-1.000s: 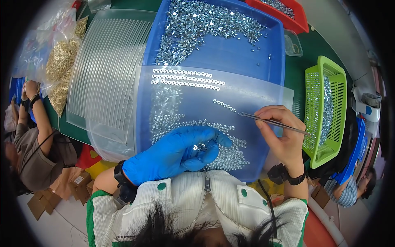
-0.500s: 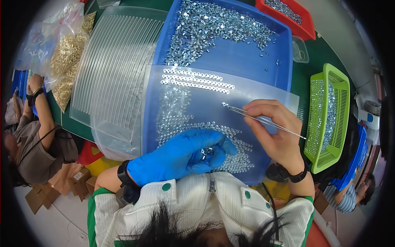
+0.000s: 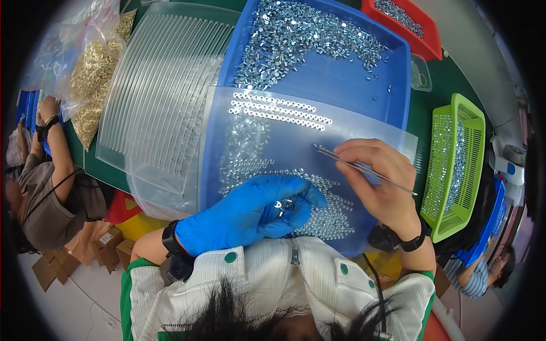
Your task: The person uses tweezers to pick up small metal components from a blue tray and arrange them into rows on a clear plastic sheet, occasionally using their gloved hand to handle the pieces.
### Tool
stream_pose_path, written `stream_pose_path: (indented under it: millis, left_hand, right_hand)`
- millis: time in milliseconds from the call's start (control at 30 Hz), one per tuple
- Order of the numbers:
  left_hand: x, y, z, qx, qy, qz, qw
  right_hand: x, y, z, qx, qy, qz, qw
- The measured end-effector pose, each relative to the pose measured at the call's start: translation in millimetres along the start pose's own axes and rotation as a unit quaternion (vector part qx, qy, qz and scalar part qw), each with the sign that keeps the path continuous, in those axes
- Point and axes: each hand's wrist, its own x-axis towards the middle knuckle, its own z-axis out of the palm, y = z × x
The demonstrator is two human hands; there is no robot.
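My left hand (image 3: 250, 210), in a blue glove, is curled palm-up around several small shiny metal parts (image 3: 282, 207). My bare right hand (image 3: 380, 182) pinches metal tweezers (image 3: 364, 169). Their tips point left, over a translucent sheet (image 3: 375, 128). Small pieces show close to the tips, but I cannot tell whether they are gripped. Further up the sheet lie neat rows of bright ring-like parts (image 3: 281, 112). A loose spread of similar small parts (image 3: 333, 213) lies beside and beyond the gloved hand.
Under the sheet is a blue tray (image 3: 341, 71) with heaped metal parts at its far end. Left is a ridged clear plastic panel (image 3: 159, 91) and bags of brass-coloured pieces (image 3: 94, 74). A green basket (image 3: 480, 153) and red bin (image 3: 433, 42) stand right. Co-workers sit at both sides.
The view has shifted slightly, so the tray and sheet appear a little further right. The tweezers have turned a little in my right hand; their two arms look closer together. The left hand stays curled.
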Motion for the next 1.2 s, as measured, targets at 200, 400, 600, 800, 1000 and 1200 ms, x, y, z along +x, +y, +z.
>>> stream_pose_path:
  millis: [200,400,600,800,1000,1200]
  left_hand:
    - [0.6,0.5,10.8,-0.016,0.071,-0.008,0.997]
    - [-9.8,13.2,0.5,0.035,-0.001,0.011,0.999]
    - [-28.5,27.3,-38.2,-0.049,-0.042,0.182,0.981]
    - [-42.4,43.8,-62.1,-0.119,-0.158,0.274,0.941]
    - [-38.9,40.4,-61.6,-0.164,-0.112,0.292,0.936]
    - [-26.9,44.4,-63.5,-0.166,-0.101,0.273,0.942]
  right_hand:
    - [-3.0,-26.1,-20.7,0.187,-0.017,0.048,0.981]
    - [-20.1,-21.1,-47.4,0.025,0.053,0.072,0.996]
    - [-50.8,-4.2,-46.6,-0.257,-0.094,0.19,0.943]
    - [-61.6,-6.0,-37.0,-0.258,-0.087,0.16,0.949]
    - [-50.8,-5.2,-25.2,-0.244,-0.077,0.113,0.96]
    - [-40.9,-8.4,-15.9,-0.218,-0.085,0.096,0.967]
